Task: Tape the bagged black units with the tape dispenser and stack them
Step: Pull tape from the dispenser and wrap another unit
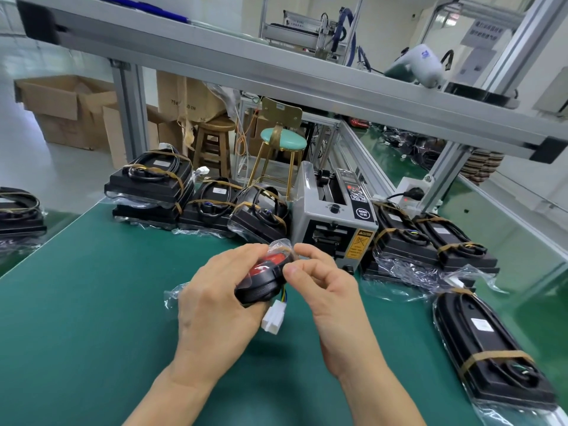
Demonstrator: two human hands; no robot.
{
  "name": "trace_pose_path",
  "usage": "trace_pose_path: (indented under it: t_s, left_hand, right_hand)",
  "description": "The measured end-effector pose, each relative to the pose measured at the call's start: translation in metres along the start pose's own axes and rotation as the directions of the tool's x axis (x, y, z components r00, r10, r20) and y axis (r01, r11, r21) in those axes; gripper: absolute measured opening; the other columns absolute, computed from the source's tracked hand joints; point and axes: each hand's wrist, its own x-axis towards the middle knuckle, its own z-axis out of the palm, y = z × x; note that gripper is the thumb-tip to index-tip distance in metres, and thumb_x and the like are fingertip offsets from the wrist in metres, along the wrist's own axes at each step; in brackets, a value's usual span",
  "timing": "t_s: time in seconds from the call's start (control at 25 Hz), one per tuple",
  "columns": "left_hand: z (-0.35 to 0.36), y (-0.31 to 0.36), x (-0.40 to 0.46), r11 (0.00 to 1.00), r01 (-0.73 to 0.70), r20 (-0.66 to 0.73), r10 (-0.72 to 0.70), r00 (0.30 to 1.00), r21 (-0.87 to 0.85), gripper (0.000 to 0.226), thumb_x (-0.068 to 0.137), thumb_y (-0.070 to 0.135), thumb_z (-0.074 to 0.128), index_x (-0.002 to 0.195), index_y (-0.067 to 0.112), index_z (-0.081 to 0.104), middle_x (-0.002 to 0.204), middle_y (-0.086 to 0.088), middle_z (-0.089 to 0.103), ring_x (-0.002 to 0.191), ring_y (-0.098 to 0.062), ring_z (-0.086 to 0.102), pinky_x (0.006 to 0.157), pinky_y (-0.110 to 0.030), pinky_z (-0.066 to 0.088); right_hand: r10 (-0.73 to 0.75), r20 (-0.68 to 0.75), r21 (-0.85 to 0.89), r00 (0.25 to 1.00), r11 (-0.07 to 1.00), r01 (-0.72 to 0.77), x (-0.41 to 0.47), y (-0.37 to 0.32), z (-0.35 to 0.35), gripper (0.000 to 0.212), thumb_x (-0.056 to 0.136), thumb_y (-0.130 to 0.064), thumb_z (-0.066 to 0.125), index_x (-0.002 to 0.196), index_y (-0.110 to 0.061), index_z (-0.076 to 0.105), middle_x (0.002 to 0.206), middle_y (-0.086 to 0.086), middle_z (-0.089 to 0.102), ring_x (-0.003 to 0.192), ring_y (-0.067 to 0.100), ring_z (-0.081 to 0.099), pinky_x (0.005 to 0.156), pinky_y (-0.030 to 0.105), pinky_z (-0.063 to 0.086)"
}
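Note:
My left hand [215, 290] grips a bagged black unit [261, 282] with a red lens, held above the green mat [92, 302]. A white connector [274, 319] on coloured wires hangs from the unit. My right hand [319, 281] pinches the clear bag at the unit's upper right edge with thumb and forefinger. The grey tape dispenser [333, 216] stands just behind my hands. Taped bagged units are stacked at the back left [150, 186], beside the dispenser on the right [430, 244], and one lies at the near right [491, 358].
An aluminium frame beam [276, 78] crosses overhead. A further taped unit [18, 210] lies at the far left. Behind the table stand a wooden stool [213, 142], a teal-seated stool [282, 139] and cardboard boxes [67, 109]. A power socket [408, 192] sits right of the dispenser.

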Motion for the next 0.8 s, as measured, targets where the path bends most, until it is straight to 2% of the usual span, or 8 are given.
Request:
trace_pose_path:
  t_s: [0.04, 0.12, 0.32, 0.44, 0.56, 0.64, 0.72, 0.8]
  left_hand:
    - [0.000, 0.000, 0.000, 1.000, -0.015, -0.001, 0.015, 1.000, 0.021, 0.062, 0.060, 0.020, 0.070, 0.116, 0.041, 0.056, 0.109, 0.029, 0.061, 0.100, -0.005, 0.062, 0.085, -0.035, 0.052]
    - [-0.001, 0.000, 0.000, 0.999, -0.029, 0.001, 0.029, 1.000, 0.028, 0.062, 0.060, 0.019, 0.070, 0.117, 0.038, 0.057, 0.110, 0.028, 0.060, 0.104, -0.003, 0.060, 0.087, -0.034, 0.050]
    - [-0.001, -0.003, 0.000, 0.999, -0.031, 0.017, 0.031, 0.999, 0.013, 0.064, 0.058, 0.012, 0.071, 0.117, 0.036, 0.059, 0.112, 0.023, 0.063, 0.104, -0.008, 0.060, 0.085, -0.038, 0.052]
    - [0.000, -0.003, 0.000, 0.999, -0.033, 0.019, 0.032, 0.999, 0.017, 0.064, 0.058, 0.010, 0.072, 0.115, 0.035, 0.060, 0.111, 0.021, 0.064, 0.103, -0.008, 0.061, 0.085, -0.039, 0.052]
    - [0.001, -0.006, -0.002, 0.999, -0.040, 0.034, 0.040, 0.999, 0.019, 0.069, 0.056, -0.001, 0.079, 0.113, 0.034, 0.064, 0.112, 0.020, 0.064, 0.104, -0.010, 0.061, 0.086, -0.040, 0.052]
    - [0.002, -0.006, -0.002, 1.000, -0.024, 0.037, 0.023, 0.999, 0.016, 0.067, 0.055, -0.003, 0.080, 0.112, 0.029, 0.067, 0.111, 0.016, 0.066, 0.104, -0.013, 0.062, 0.085, -0.042, 0.052]
    - [0.003, -0.003, -0.001, 1.000, -0.011, 0.014, 0.011, 1.000, 0.010, 0.058, 0.058, 0.006, 0.076, 0.111, 0.028, 0.068, 0.109, 0.014, 0.067, 0.102, -0.015, 0.063, 0.083, -0.044, 0.053]
    - [0.001, 0.000, -0.001, 1.000, 0.000, 0.010, 0.000, 1.000, -0.012, 0.055, 0.059, 0.010, 0.073, 0.111, 0.028, 0.068, 0.109, 0.014, 0.067, 0.102, -0.016, 0.063, 0.083, -0.045, 0.052]
  right_hand:
    - [-0.001, 0.001, -0.007, 1.000, 1.000, 0.001, 0.000, 0.000, -0.001, 0.017, 0.084, -0.011, 0.069, 0.067, -0.014, 0.073, 0.120, -0.013, 0.059, 0.108, -0.001, 0.059, 0.086, 0.012, 0.041]
    - [-0.001, 0.000, -0.014, 1.000, 1.000, 0.001, 0.000, 0.000, 0.000, 0.020, 0.084, -0.009, 0.069, 0.065, -0.015, 0.073, 0.119, -0.011, 0.059, 0.106, 0.000, 0.060, 0.081, 0.008, 0.043]
    - [-0.017, -0.004, -0.032, 1.000, 0.999, 0.017, 0.001, 0.000, 0.002, 0.021, 0.084, -0.005, 0.069, 0.064, -0.013, 0.072, 0.118, -0.004, 0.058, 0.092, -0.006, 0.062, 0.073, 0.004, 0.043]
    - [-0.038, -0.011, -0.078, 0.999, 0.996, 0.037, 0.001, 0.001, 0.002, 0.023, 0.083, -0.008, 0.070, 0.061, -0.016, 0.071, 0.116, -0.004, 0.059, 0.090, -0.005, 0.063, 0.076, 0.008, 0.045]
    - [-0.066, -0.051, -0.171, 0.996, 0.984, 0.057, 0.000, 0.003, 0.002, 0.022, 0.080, -0.008, 0.072, 0.061, -0.018, 0.070, 0.110, -0.006, 0.061, 0.093, -0.005, 0.062, 0.079, 0.010, 0.043]
    - [-0.048, -0.096, -0.107, 0.994, 0.994, 0.037, -0.001, 0.009, 0.003, 0.014, 0.081, -0.006, 0.070, 0.076, -0.019, 0.069, 0.108, -0.007, 0.065, 0.092, -0.006, 0.064, 0.075, 0.009, 0.045]
    - [0.037, -0.124, 0.060, 0.992, 0.998, -0.030, -0.003, 0.012, 0.008, 0.026, 0.084, -0.007, 0.067, 0.103, -0.023, 0.060, 0.109, -0.007, 0.065, 0.094, -0.005, 0.064, 0.078, 0.013, 0.048]
    - [0.070, -0.137, 0.083, 0.988, 0.995, -0.059, -0.001, 0.014, 0.012, 0.035, 0.085, -0.014, 0.069, 0.113, -0.029, 0.053, 0.108, -0.009, 0.063, 0.102, -0.001, 0.061, 0.086, 0.019, 0.047]
